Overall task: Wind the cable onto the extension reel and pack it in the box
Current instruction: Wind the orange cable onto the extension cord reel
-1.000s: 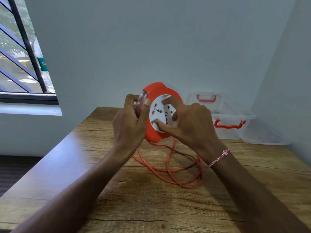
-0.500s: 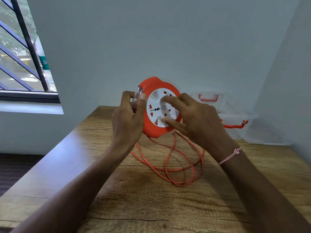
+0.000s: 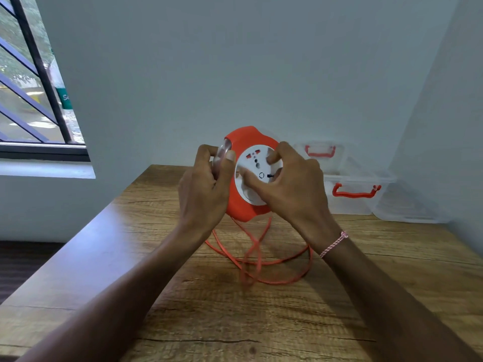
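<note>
An orange extension reel with a white socket face is held upright above the table. My left hand grips its left rim, thumb over the clear back edge. My right hand rests on the white face, fingers curled around that disc. Orange cable hangs from the bottom of the reel and lies in loose loops on the wood below. A clear plastic box with red handles stands open at the back right, its lid leaning against the wall.
The wooden table runs to a left edge with dark floor beyond. A second clear lid or tray lies right of the box by the side wall. A barred window is at the upper left.
The white socket face has turned under my right hand, and its markings sit at a new angle. The cable loops on the table have shifted and drawn in slightly. My left hand keeps its grip.
</note>
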`<state>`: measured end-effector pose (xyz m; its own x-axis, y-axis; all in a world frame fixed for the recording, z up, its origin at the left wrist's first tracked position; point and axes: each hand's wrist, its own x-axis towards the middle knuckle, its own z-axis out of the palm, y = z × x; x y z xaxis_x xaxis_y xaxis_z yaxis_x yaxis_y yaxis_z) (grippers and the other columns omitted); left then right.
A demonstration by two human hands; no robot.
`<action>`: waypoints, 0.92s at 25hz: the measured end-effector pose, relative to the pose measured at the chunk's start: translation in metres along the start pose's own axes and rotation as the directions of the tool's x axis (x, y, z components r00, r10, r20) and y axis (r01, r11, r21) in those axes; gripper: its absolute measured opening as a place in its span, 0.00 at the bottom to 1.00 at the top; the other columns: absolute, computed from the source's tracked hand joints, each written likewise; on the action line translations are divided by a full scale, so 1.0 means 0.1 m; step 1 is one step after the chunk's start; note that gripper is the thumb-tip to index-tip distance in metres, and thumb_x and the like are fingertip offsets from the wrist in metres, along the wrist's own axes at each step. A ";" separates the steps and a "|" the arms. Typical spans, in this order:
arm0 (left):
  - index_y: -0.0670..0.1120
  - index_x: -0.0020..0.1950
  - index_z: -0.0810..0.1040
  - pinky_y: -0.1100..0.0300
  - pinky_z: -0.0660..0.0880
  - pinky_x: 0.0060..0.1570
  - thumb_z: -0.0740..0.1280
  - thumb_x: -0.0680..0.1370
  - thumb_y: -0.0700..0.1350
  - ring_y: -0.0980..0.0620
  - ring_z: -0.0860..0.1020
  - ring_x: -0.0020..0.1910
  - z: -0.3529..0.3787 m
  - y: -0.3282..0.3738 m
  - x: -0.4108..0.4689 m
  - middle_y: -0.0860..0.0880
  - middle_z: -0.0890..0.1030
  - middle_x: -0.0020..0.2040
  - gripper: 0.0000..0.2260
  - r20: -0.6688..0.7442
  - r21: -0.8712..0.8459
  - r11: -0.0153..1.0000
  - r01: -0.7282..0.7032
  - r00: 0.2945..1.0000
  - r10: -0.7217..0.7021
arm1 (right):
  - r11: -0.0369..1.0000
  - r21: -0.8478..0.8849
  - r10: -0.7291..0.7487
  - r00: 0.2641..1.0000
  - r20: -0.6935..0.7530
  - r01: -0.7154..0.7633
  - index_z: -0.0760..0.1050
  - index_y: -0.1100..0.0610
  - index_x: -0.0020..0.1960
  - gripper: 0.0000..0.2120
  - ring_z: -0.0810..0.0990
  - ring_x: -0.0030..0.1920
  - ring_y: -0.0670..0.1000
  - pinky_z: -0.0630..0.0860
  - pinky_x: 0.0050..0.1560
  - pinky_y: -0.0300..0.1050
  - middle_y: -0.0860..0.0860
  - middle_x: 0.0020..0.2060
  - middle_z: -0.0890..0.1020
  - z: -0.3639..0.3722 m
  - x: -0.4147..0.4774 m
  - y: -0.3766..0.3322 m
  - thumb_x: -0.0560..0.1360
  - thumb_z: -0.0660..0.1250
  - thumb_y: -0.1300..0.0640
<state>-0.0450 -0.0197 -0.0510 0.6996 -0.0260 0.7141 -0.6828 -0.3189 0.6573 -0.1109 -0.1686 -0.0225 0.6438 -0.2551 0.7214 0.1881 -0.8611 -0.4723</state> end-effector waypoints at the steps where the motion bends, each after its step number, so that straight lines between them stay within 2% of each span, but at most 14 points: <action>1: 0.54 0.55 0.70 0.42 0.84 0.35 0.57 0.84 0.63 0.50 0.85 0.36 0.01 0.01 -0.01 0.48 0.84 0.39 0.13 -0.003 0.003 1.000 0.001 1.000 -0.001 | 0.966 0.165 0.191 0.980 0.052 -0.197 0.74 0.53 0.51 0.25 0.84 0.32 0.47 0.77 0.31 0.41 0.47 0.36 0.85 0.02 0.01 -0.03 0.71 0.72 0.32; 2: 0.54 0.56 0.71 0.43 0.84 0.35 0.58 0.84 0.62 0.52 0.86 0.36 0.02 0.01 -0.01 0.50 0.84 0.40 0.13 -0.005 0.006 1.000 0.008 1.000 -0.008 | 0.902 0.273 0.315 0.942 0.111 -0.334 0.74 0.54 0.49 0.24 0.83 0.30 0.47 0.75 0.30 0.39 0.47 0.33 0.85 0.03 0.02 -0.05 0.72 0.72 0.33; 3: 0.54 0.56 0.71 0.43 0.85 0.36 0.58 0.84 0.62 0.53 0.86 0.37 0.02 0.00 -0.01 0.52 0.84 0.41 0.12 -0.003 0.006 1.000 0.019 1.000 -0.019 | 0.890 0.278 0.339 0.932 0.126 -0.361 0.74 0.54 0.48 0.24 0.83 0.30 0.46 0.74 0.31 0.38 0.47 0.32 0.84 0.02 0.02 -0.06 0.72 0.72 0.33; 4: 0.54 0.56 0.71 0.44 0.85 0.36 0.58 0.84 0.62 0.54 0.86 0.37 0.02 0.00 -0.01 0.52 0.84 0.41 0.12 0.004 -0.003 0.999 0.036 0.999 -0.036 | 0.941 0.186 0.274 0.959 0.072 -0.283 0.75 0.53 0.47 0.24 0.83 0.33 0.45 0.74 0.33 0.37 0.45 0.34 0.84 0.02 0.02 -0.03 0.73 0.71 0.32; 6: 0.54 0.55 0.71 0.42 0.85 0.35 0.58 0.84 0.63 0.52 0.86 0.37 -0.01 -0.02 0.02 0.51 0.84 0.41 0.14 0.014 -0.027 0.997 0.076 0.997 -0.076 | 0.997 -0.071 -0.012 0.999 -0.048 0.009 0.77 0.52 0.51 0.23 0.82 0.38 0.45 0.77 0.36 0.37 0.46 0.42 0.84 -0.03 0.02 0.06 0.75 0.68 0.32; 7: 0.53 0.54 0.71 0.41 0.84 0.35 0.58 0.83 0.64 0.51 0.86 0.37 -0.02 -0.03 0.04 0.49 0.85 0.40 0.15 0.015 -0.038 0.995 0.095 0.995 -0.095 | 0.972 -0.163 -0.179 0.983 -0.037 0.171 0.76 0.52 0.56 0.22 0.83 0.39 0.47 0.78 0.36 0.39 0.48 0.47 0.84 -0.06 0.03 0.11 0.76 0.68 0.34; 9: 0.52 0.53 0.72 0.38 0.83 0.34 0.58 0.82 0.65 0.47 0.86 0.37 -0.06 -0.05 0.08 0.44 0.85 0.41 0.17 0.014 -0.070 0.990 0.126 0.992 -0.125 | 0.870 -0.264 -0.398 0.909 0.125 0.417 0.73 0.50 0.66 0.22 0.83 0.42 0.51 0.78 0.34 0.42 0.50 0.57 0.81 -0.12 0.06 0.19 0.79 0.65 0.37; 11: 0.50 0.53 0.73 0.37 0.83 0.35 0.59 0.83 0.64 0.46 0.86 0.36 -0.08 -0.07 0.10 0.44 0.85 0.40 0.18 0.020 -0.089 0.986 0.140 0.990 -0.139 | 0.770 -0.327 -0.477 0.834 0.275 0.548 0.69 0.45 0.73 0.24 0.84 0.41 0.54 0.76 0.33 0.42 0.52 0.61 0.81 -0.14 0.09 0.23 0.80 0.63 0.38; 14: 0.51 0.55 0.73 0.38 0.84 0.36 0.58 0.83 0.64 0.48 0.86 0.37 -0.09 -0.07 0.11 0.46 0.85 0.40 0.17 0.050 -0.058 0.991 0.120 0.992 -0.117 | 0.681 -0.387 -0.546 0.783 0.297 0.622 0.70 0.44 0.75 0.27 0.84 0.37 0.56 0.68 0.31 0.40 0.54 0.54 0.85 -0.15 0.08 0.25 0.79 0.67 0.39; 17: 0.52 0.54 0.73 0.38 0.81 0.33 0.57 0.83 0.65 0.45 0.85 0.35 -0.08 -0.04 0.08 0.44 0.84 0.38 0.17 0.057 -0.005 0.998 0.068 0.996 -0.067 | 0.697 -0.412 -0.553 0.806 0.212 0.587 0.77 0.47 0.69 0.28 0.83 0.33 0.56 0.65 0.33 0.40 0.52 0.41 0.87 -0.15 0.05 0.20 0.73 0.73 0.37; 19: 0.52 0.54 0.72 0.39 0.80 0.32 0.56 0.83 0.64 0.45 0.83 0.33 -0.06 -0.01 0.05 0.43 0.83 0.36 0.17 0.044 0.032 0.999 0.018 0.999 -0.019 | 0.802 -0.374 -0.448 0.883 0.138 0.465 0.77 0.50 0.66 0.30 0.83 0.34 0.56 0.71 0.32 0.41 0.52 0.38 0.86 -0.08 0.00 0.13 0.72 0.70 0.32; 21: 0.52 0.54 0.71 0.42 0.81 0.33 0.55 0.83 0.65 0.48 0.83 0.33 -0.05 0.00 0.02 0.45 0.83 0.36 0.17 0.030 0.075 0.997 -0.032 0.999 0.030 | 0.949 -0.230 -0.209 0.977 0.048 0.214 0.75 0.52 0.61 0.31 0.83 0.37 0.54 0.79 0.32 0.46 0.51 0.41 0.86 0.00 -0.05 0.04 0.70 0.67 0.29; 23: 0.52 0.55 0.71 0.46 0.83 0.34 0.54 0.83 0.65 0.51 0.84 0.34 -0.04 0.01 0.01 0.47 0.83 0.37 0.18 0.027 0.087 0.995 -0.043 0.999 0.041 | 0.996 -0.029 0.082 0.996 0.041 -0.081 0.74 0.51 0.54 0.27 0.83 0.38 0.49 0.80 0.33 0.45 0.48 0.43 0.84 0.07 -0.04 0.01 0.70 0.69 0.30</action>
<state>-0.0457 -0.0161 -0.0484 0.6762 -0.0646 0.7338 -0.6916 -0.3989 0.6022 -0.1079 -0.1652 -0.0293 0.6873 -0.3068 0.6584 0.1132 -0.8501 -0.5142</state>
